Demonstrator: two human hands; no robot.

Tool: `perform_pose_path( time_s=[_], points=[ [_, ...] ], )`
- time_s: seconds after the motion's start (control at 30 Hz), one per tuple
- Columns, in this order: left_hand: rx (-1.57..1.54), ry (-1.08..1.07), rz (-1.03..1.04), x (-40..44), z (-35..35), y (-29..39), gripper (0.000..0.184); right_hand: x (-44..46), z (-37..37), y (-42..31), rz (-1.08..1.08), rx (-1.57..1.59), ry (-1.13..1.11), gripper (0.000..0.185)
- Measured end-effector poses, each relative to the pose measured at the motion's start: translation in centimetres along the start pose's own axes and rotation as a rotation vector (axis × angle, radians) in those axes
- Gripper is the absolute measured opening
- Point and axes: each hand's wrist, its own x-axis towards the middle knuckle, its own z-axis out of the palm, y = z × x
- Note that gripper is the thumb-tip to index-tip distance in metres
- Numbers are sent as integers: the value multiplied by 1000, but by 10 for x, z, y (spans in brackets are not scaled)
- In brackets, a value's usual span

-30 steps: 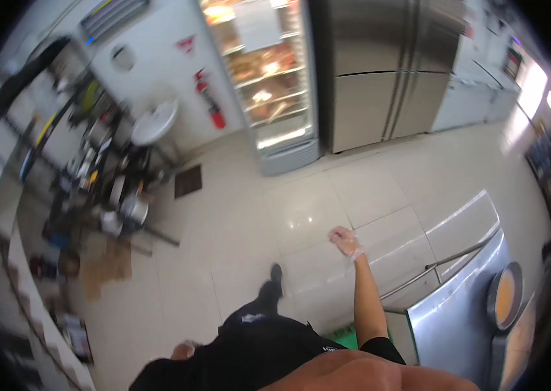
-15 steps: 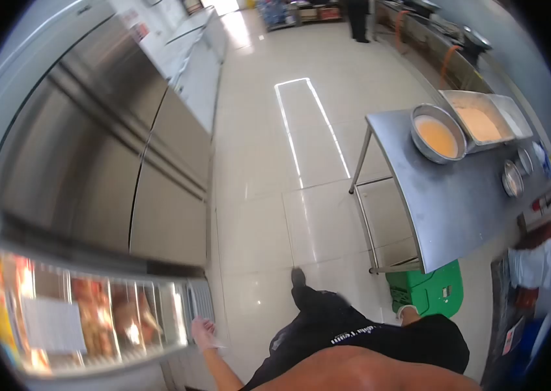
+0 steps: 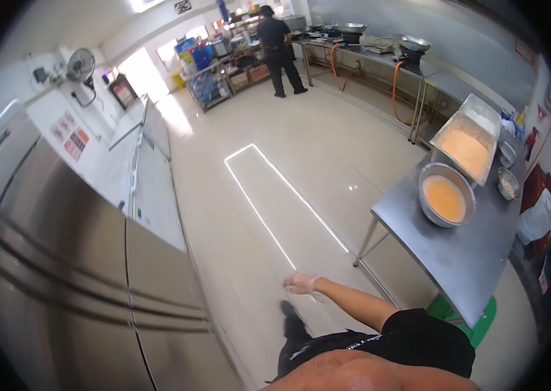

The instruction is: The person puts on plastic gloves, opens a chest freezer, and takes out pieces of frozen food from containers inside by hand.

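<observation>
Metal bowl [image 3: 427, 206] of orange liquid stood upright on the steel surface [image 3: 422, 251], to the person's right. Just beyond it, a long tray [image 3: 446, 155] held pale orange powder, and a container [image 3: 488, 111] with white contents lay at the tray's far end. Two small metal bowls [image 3: 508, 184] [image 3: 507, 154] sat beside the tray, toward the wall; what the nearer one held was too small to make out.

The right hand [image 3: 301, 283], in a clear plastic glove, reached across in front of the body above the floor [image 3: 262, 241]. Its fingers were loosely curled and grasped nothing visible, and it was well apart from the bowl of liquid. The left hand was out of view, so its state could not be told. A dark shoe [image 3: 292, 311] showed just below the right hand.

A green object [image 3: 484, 320] was partly hidden under the near end of the surface. Steel refrigerator doors [image 3: 158, 264] filled the near left, with white freezers [image 3: 152, 182] beyond them. Farther back, a co-worker in dark clothes [image 3: 277, 49] stood near laden shelves [image 3: 220, 81], and two wide pans [image 3: 353, 28] [image 3: 413, 43] rested on the stove counter [image 3: 380, 55].
</observation>
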Motion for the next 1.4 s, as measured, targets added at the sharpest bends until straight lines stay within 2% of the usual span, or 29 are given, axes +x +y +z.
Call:
perform_pose_path(
  time_s=[0.03, 0.1, 0.17, 0.2, 0.33, 0.37, 0.43, 0.47, 0.5, 0.53, 0.57, 0.6, 0.63, 0.73, 0.77, 0.87, 0.9, 0.93, 0.97, 1.03, 1.13, 1.23, 1.3, 1.33, 1.37, 1.4],
  points=[
    [41, -8, 19, 21, -20, 29, 37, 32, -12, 8, -51, 50, 72, 33],
    [112, -22, 57, 67, -60, 94, 37, 68, -51, 52, -12, 225, 158, 34],
    [175, -29, 97, 111, -99, 166, 37, 72, -72, 118, 342, 134, 264, 35],
    [216, -38, 123, 135, -116, 206, 37, 58, -89, 141, 576, 35, 145, 36],
    [275, -53, 272, 252, -193, 391, 36, -16, -94, 252, 1060, 101, 266, 45],
    [170, -105, 318, 290, -207, 449, 36, -40, -85, 266, 1196, 159, 296, 47],
    [-531, -496, 206, 364, -228, 582, 36, -78, -57, 299, 1399, 247, 305, 48],
    [-691, -590, 139, 384, -229, 647, 36, -92, -11, 326, 1370, 213, 442, 43],
    [-365, -333, 451, 398, -213, 694, 35, -104, 32, 352, 1330, 175, 574, 38],
    [4, 30, 647, 388, -189, 753, 34, -115, 71, 375, 1282, 133, 697, 34],
    [-20, 32, 637, 388, -171, 797, 33, -110, 40, 354, 1411, 223, 331, 32],
    [-44, 35, 627, 388, -154, 841, 33, -88, 3, 349, 1419, 272, 119, 30],
    [-64, 41, 607, 394, -139, 877, 32, -65, -27, 353, 1394, 300, 15, 28],
    [-185, -276, 378, 430, -95, 937, 30, 23, -133, 403, 1261, 312, -79, 25],
    [33, -249, 369, 442, -75, 952, 30, 53, -171, 428, 1224, 302, -83, 24],
    [588, -237, 311, 449, -27, 968, 30, 155, -317, 513, 1146, 294, 35, 27],
    [643, -280, 293, 458, -23, 976, 29, 188, -325, 609, 905, 46, 25, 29],
    [668, -304, 267, 470, -23, 984, 28, 212, -397, 619, 966, 279, 230, 31],
    [684, -315, 241, 483, -23, 995, 28, 243, -467, 610, 1020, 235, 396, 31],
    [728, -323, 205, 507, -25, 1028, 26, 293, -558, 662, 919, 3, 518, 29],
    [806, -321, 181, 547, -25, 1106, 24, 342, -664, 690, 848, 69, 790, 27],
    [915, -331, 227, 603, -17, 1228, 22, 364, -721, 713, 932, 89, 675, 26],
    [1020, -353, 327, 649, 4, 1323, 21, 362, -731, 734, 976, 407, 622, 26],
    [1096, -366, 394, 675, 16, 1371, 20, 356, -725, 738, 1001, 471, 678, 26],
    [1246, -397, 542, 703, 35, 1427, 20, 349, -719, 741, 1024, 535, 738, 27],
    [1431, -429, 737, 726, 55, 1485, 19, 332, -669, 785, 928, 413, 724, 27]
  ],
)
